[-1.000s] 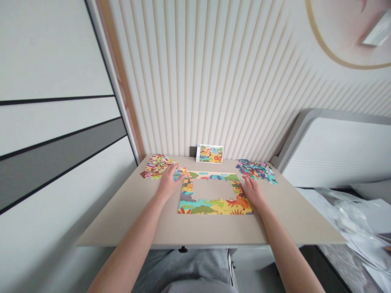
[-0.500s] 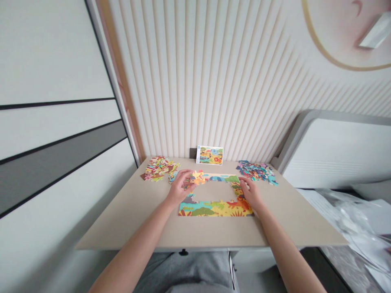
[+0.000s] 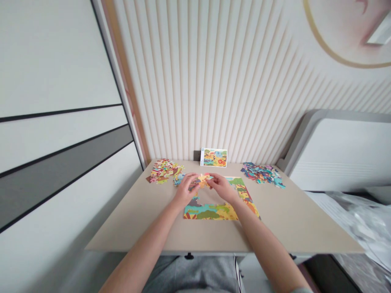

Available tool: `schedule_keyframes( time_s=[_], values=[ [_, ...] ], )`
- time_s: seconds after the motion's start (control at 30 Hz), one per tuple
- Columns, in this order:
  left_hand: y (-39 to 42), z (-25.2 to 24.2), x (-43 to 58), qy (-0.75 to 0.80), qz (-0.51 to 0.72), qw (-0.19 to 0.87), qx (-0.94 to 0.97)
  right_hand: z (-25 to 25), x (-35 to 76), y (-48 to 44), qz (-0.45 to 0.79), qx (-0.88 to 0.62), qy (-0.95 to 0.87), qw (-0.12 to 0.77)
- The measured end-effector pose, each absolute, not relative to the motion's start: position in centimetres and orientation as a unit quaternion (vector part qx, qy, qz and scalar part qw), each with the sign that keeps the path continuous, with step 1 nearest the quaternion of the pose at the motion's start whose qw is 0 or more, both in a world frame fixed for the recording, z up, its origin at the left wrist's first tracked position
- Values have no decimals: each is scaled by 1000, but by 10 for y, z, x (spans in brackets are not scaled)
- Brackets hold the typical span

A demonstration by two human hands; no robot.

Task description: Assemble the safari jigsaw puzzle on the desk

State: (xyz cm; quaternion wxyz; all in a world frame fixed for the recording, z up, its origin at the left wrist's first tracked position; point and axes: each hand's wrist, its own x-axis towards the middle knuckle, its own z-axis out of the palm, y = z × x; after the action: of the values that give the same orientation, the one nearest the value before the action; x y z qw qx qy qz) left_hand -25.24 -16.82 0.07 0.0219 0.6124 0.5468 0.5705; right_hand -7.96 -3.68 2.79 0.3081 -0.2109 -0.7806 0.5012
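Over the far left part of the puzzle frame, my left hand (image 3: 187, 189) pinches a few joined puzzle pieces (image 3: 203, 180), mostly yellow-orange. From the other side, my right hand (image 3: 222, 187) grips the same pieces, fingertips at their right edge. Beneath lies the partly assembled jigsaw puzzle (image 3: 210, 212), a colourful animal scene whose border is joined around an open middle where the tabletop shows. My hands and forearms cover parts of its top, left and right sides.
A picture card (image 3: 214, 158) of the scene leans against the ribbed wall. Loose pieces lie in a warm-coloured pile (image 3: 163, 170) at the back left and a blue-purple pile (image 3: 263, 174) at the back right of the table (image 3: 137, 228). Clear plastic wrapping (image 3: 363, 215) lies beyond the right edge.
My right hand has left the puzzle's right side and moved left to the joined pieces. My left hand still holds them. The view has shifted slightly.
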Motion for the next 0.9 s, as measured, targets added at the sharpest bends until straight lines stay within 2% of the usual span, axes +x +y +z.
schedule_keyframes(
  time_s=[0.1,0.17,0.27,0.37,0.53,0.9],
  values=[
    [-168,5,-264,612,529,-83,582,13,-76,-27,473,-267,-767,341],
    [-169,5,-270,632,517,-102,569,6,-66,-21,449,-294,-772,339],
    [-167,2,-274,646,493,-88,577,5,-49,-18,422,-310,-792,314],
    [-165,-3,-272,654,464,-68,594,11,-40,-26,417,-293,-823,252],
    [-165,-9,-267,667,424,-40,611,15,-44,-44,486,-246,-823,159],
    [-169,-10,-262,683,384,-4,621,7,-51,-48,466,-248,-829,183]
  ],
)
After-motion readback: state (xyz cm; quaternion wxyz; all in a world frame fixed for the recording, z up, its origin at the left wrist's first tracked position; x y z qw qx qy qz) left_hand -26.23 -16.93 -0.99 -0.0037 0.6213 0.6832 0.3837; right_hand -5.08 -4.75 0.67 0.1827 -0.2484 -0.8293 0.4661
